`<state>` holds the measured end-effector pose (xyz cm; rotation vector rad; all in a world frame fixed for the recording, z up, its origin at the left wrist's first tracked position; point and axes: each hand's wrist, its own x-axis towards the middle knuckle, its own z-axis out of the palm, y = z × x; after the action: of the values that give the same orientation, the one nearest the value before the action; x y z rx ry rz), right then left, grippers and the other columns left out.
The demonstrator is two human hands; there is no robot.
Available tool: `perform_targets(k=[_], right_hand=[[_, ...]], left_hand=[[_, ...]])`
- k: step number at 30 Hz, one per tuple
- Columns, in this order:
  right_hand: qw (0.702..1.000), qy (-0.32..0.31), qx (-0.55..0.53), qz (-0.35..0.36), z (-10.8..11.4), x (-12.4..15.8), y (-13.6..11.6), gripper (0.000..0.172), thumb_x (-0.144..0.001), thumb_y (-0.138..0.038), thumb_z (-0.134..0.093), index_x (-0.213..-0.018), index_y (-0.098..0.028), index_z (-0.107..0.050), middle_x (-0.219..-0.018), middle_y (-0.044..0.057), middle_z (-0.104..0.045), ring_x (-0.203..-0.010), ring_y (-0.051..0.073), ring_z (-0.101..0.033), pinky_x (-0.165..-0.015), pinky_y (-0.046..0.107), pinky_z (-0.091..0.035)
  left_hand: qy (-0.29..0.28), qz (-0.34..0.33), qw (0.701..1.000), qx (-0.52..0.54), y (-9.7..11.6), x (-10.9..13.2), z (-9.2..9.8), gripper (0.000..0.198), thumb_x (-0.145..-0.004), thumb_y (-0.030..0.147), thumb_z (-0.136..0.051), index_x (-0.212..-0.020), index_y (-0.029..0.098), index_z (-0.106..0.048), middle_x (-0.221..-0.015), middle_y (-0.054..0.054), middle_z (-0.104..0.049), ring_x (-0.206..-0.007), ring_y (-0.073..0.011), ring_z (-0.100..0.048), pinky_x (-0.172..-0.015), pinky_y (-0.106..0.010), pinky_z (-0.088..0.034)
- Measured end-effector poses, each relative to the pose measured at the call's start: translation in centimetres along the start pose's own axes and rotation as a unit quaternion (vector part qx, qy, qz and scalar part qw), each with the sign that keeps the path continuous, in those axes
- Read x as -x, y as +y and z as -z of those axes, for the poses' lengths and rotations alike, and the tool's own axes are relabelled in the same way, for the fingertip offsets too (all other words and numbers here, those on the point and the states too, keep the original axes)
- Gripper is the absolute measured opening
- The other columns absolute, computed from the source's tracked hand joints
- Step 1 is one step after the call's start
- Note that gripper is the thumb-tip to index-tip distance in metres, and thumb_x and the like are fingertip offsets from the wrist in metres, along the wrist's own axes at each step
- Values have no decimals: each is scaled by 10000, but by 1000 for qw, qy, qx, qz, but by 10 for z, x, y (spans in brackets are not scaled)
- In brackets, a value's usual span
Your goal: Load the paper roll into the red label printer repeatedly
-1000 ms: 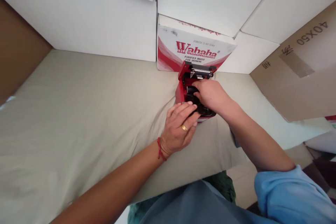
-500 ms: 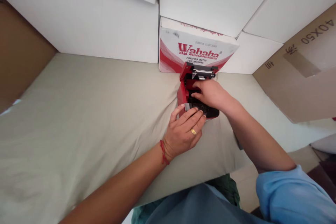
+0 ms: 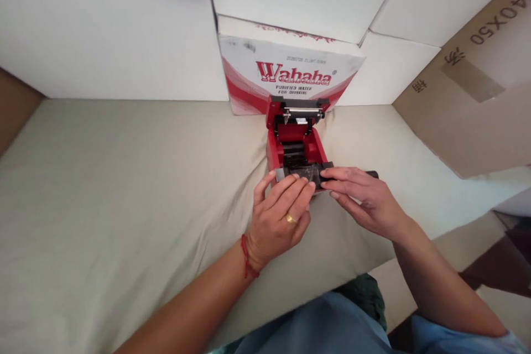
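I see the left hand [image 3: 279, 211] lying flat across the six-o'clock edge of the red machine [image 3: 312, 150], probably steadying it; the right hand [image 3: 367, 199], loosely outstretched, touches near five.

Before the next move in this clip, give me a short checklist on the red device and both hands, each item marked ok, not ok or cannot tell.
1. Lid raised: ok, it stands open at the back of the red device.
2. Left hand steadying the near edge: ok, its fingertips lie on the dark shiny film there.
3. Right hand out of the interior: ok, its fingertips are at the near right corner.
4. Black roll in the interior: ok, visible toward the back.
5. Film flat along its whole width: cannot tell, fingers cover part of it.
6. Near edge free of fingers: not ok, both hands are there.
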<state>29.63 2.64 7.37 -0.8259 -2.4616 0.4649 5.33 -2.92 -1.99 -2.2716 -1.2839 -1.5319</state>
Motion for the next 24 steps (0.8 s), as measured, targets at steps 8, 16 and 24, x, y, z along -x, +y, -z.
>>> perform_targets(k=[8, 16, 24], right_hand=[[997, 61, -29, -21, 3, -7, 3, 258, -1213, -363, -647, -1287, -316, -890, -1285, 92, -937, -1252, 283, -882, -1175, 521, -697], [972, 171, 28, -161, 14, -94, 58, 731, -1235, -772, -382, -1833, -375, -517, -1834, 102, -607, -1641, 327, -648, -1330, 541, -587], [973, 159, -143, -88, -5, -129, 78, 742, -1139, -899, -524, -1375, -299, -892, -1415, 73, -893, -1365, 290, -825, -1286, 513, -623]], left_hand=[[6, -2, 999, -38, -2, -5, 6, 752, -1051, 94, -708, -1758, 323, -588, -1301, -47, -926, -1200, -285, -846, -1289, -481, -473], [-16, 18, 996, -85, 11, -13, 5, 393, -1061, 129, -750, -1408, 297, -826, -1212, -60, -875, -1199, -260, -741, -1298, -454, -414], [-30, 21, 995, -93, 18, -15, 9, 371, -1066, 78, -727, -1363, 274, -832, -1205, -69, -858, -1218, -242, -710, -1332, -441, -389]])
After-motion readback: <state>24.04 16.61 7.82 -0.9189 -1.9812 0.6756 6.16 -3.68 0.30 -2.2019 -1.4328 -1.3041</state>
